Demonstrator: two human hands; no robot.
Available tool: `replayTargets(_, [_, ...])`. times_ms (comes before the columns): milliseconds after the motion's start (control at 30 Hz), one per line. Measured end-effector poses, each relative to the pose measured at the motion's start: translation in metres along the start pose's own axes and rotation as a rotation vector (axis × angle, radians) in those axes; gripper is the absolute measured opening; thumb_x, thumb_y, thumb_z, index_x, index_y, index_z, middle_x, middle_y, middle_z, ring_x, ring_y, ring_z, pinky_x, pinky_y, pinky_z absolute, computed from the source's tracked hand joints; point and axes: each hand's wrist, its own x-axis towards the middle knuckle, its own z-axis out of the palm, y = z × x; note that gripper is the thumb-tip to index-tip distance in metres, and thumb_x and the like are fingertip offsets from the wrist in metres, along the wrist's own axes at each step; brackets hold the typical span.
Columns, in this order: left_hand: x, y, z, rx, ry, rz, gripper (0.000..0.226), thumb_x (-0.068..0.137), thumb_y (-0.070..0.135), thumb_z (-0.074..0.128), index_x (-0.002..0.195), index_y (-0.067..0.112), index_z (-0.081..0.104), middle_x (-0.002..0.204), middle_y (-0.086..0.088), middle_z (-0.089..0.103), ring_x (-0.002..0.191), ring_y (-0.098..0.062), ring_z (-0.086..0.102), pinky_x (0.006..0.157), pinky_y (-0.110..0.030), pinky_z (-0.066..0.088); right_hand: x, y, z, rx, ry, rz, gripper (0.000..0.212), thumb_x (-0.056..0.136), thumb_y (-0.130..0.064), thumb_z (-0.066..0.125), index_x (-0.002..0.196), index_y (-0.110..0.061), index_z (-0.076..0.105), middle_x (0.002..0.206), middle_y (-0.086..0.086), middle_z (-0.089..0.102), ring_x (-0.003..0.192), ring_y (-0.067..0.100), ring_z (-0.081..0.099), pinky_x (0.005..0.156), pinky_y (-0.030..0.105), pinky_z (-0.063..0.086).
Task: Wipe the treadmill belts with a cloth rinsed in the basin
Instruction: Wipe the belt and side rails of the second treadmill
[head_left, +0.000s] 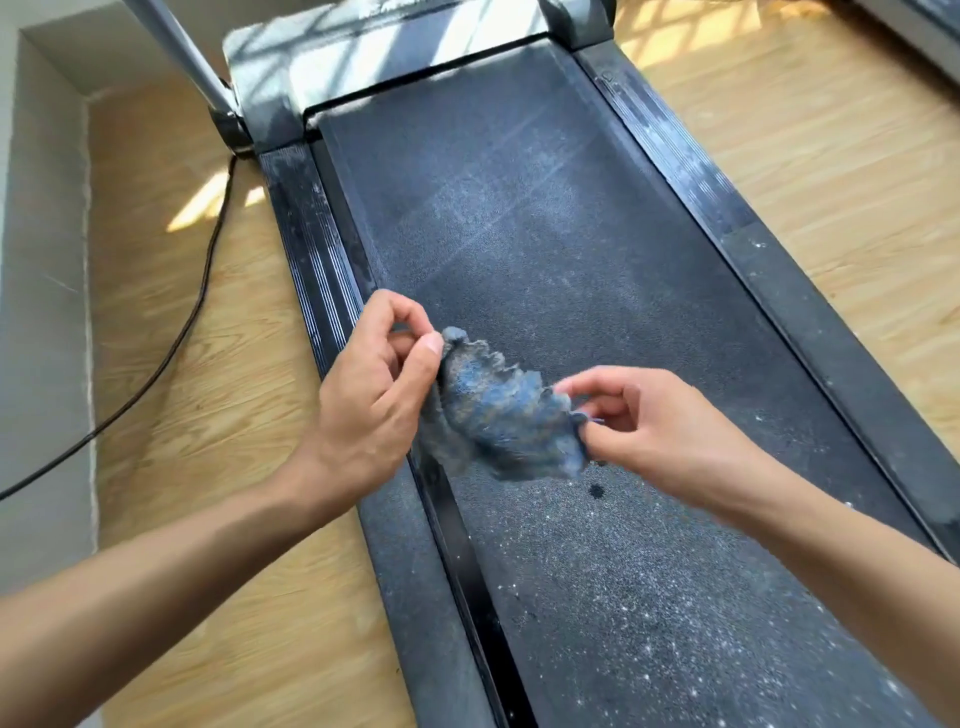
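I see pale specks dusting the near stretch of the treadmill belt (649, 597). Above its middle, my left hand (374, 395) pinches one end of the crumpled blue-grey cloth (498, 410) and my right hand (649, 421) pinches the other, fingers curled on the fabric. A black cable (171, 332) crosses the wooden floor (208, 415) at far left.

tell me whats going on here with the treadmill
A person is holding a blue-grey cloth up over the treadmill belt. The left hand pinches one end and the right hand pinches the other. Pale specks dot the near part of the belt, so that stretch looks not yet wiped.
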Motion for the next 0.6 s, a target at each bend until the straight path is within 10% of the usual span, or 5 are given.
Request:
replayTargets(200, [0.004, 0.013, -0.003, 0.275, -0.123, 0.184, 0.007, 0.110, 0.022, 0.050, 0.108, 0.018, 0.045, 0.063, -0.006, 0.051, 0.052, -0.024, 0.039, 0.051, -0.031, 0.032, 0.003, 0.002, 0.002, -0.463, -0.117, -0.134, 0.017, 0.086, -0.016, 0.062, 0.093, -0.028, 0.071, 0.084, -0.008, 0.074, 0.080, 0.012, 0.072, 0.078, 0.040, 0.057])
replayTargets(367, [0.005, 0.025, 0.008, 0.138, -0.270, 0.188, 0.008, 0.109, 0.029, 0.047, 0.107, 0.022, 0.044, 0.068, 0.006, 0.059, 0.052, -0.012, 0.044, 0.053, -0.022, 0.034, 0.011, -0.009, 0.023, 0.122, -0.255, -0.143, 0.064, 0.079, -0.022, 0.093, 0.133, -0.027, 0.059, 0.128, -0.007, 0.071, 0.125, 0.011, 0.065, 0.115, 0.038, 0.045])
replayTargets(600, [0.010, 0.031, 0.005, 0.234, -0.213, 0.277, 0.006, 0.111, 0.027, 0.046, 0.108, 0.023, 0.043, 0.069, 0.006, 0.053, 0.052, -0.013, 0.040, 0.052, -0.020, 0.030, 0.016, -0.025, 0.045, 0.071, -0.198, -0.188, 0.036, 0.082, -0.026, 0.091, 0.087, -0.001, 0.065, 0.071, 0.003, 0.062, 0.068, 0.009, 0.052, 0.064, 0.038, 0.050])
